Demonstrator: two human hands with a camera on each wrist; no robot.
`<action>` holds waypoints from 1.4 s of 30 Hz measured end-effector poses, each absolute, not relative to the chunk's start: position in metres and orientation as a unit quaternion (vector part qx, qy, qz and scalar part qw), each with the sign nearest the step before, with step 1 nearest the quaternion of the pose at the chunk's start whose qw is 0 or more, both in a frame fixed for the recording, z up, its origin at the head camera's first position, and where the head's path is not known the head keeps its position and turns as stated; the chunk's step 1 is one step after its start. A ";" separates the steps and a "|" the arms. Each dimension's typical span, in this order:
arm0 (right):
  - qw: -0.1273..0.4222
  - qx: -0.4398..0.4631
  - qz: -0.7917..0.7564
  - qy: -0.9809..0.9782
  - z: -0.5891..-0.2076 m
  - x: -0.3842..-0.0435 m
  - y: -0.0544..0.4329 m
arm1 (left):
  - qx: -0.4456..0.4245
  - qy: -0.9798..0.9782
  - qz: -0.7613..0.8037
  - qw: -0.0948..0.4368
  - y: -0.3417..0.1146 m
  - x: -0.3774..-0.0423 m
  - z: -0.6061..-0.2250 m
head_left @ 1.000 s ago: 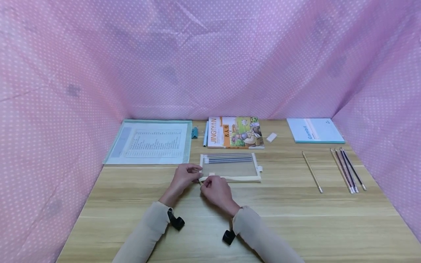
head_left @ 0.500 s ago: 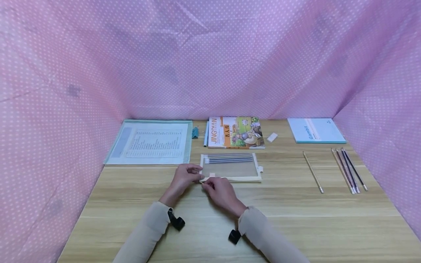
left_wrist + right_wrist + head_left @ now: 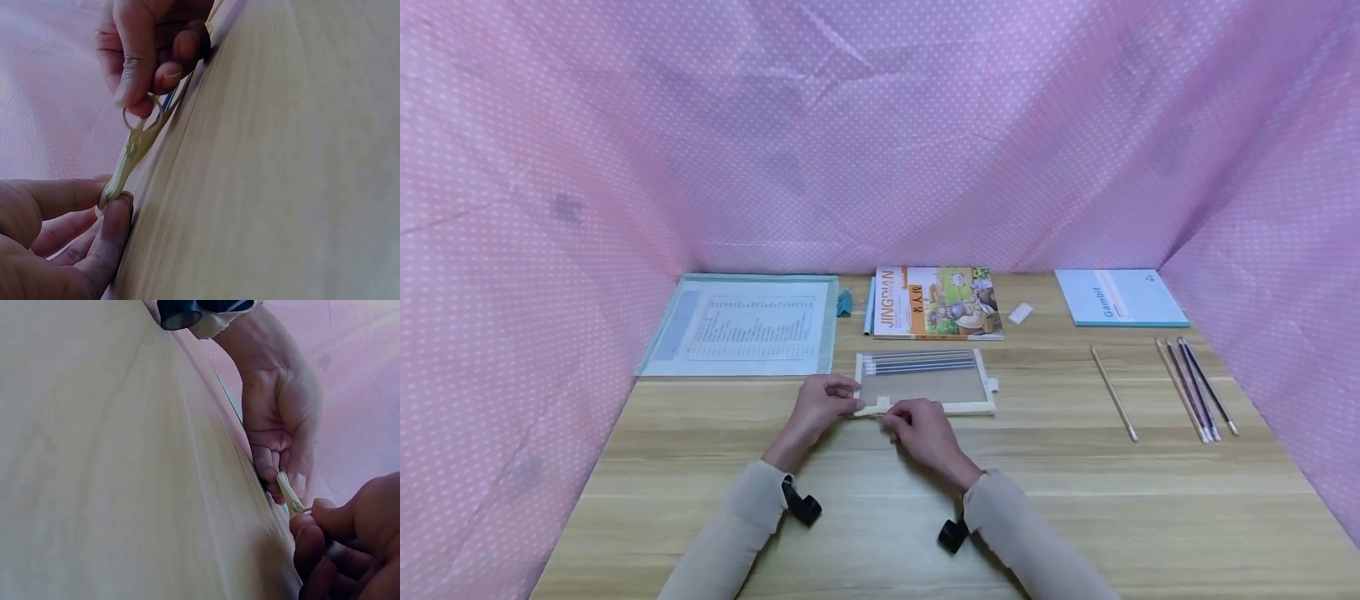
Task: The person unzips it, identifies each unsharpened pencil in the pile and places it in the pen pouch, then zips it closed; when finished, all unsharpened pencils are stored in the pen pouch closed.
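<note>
A flat mesh zip pouch (image 3: 932,388) with cream edging lies on the table in the head view. Several dark pencils (image 3: 921,362) with white ends show through its mesh, along the far side. My left hand (image 3: 822,407) pinches the pouch's near left corner between thumb and fingers. On the near edge, my right hand (image 3: 927,430) pinches the zipper's ring pull (image 3: 160,109), and the slider (image 3: 130,149) sits just below that ring in the left wrist view. The right wrist view has both hands close together on the zipper edge (image 3: 287,489).
Behind the pouch lie a picture-covered book (image 3: 940,304) and a white eraser (image 3: 1020,313). A document folder (image 3: 741,325) is at left, beside a small teal object (image 3: 845,302). On the right are a lone pencil (image 3: 1114,393), several more pencils (image 3: 1187,390) and a blue notebook (image 3: 1122,297).
My right hand has slid rightward along the pouch's near edge with the zipper pull, away from the left corner. The left hand has stayed at that corner.
</note>
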State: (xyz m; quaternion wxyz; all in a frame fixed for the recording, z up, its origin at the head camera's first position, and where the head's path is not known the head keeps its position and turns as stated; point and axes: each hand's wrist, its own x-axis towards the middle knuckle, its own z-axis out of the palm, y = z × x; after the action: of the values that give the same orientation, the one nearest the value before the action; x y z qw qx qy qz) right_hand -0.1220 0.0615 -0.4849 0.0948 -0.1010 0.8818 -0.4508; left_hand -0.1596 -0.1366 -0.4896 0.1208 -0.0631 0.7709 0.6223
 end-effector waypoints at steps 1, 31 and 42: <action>0.096 -0.097 -0.452 0.881 -0.485 -0.122 0.063 | -0.066 0.771 0.622 0.121 -0.137 -0.160 -0.489; 0.081 -0.019 -0.474 0.877 -0.485 -0.119 0.127 | -0.081 0.781 0.604 0.139 -0.137 -0.159 -0.486; 0.078 -0.002 -0.472 0.878 -0.487 -0.119 0.162 | -0.075 0.775 0.613 0.132 -0.136 -0.160 -0.489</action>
State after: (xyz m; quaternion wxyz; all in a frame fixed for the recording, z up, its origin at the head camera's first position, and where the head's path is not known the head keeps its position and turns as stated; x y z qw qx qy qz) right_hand -0.1193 0.1624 -0.4873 0.0783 -0.0019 0.8779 -0.4724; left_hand -0.1604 -0.1364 -0.4887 0.1323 -0.0754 0.7753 0.6130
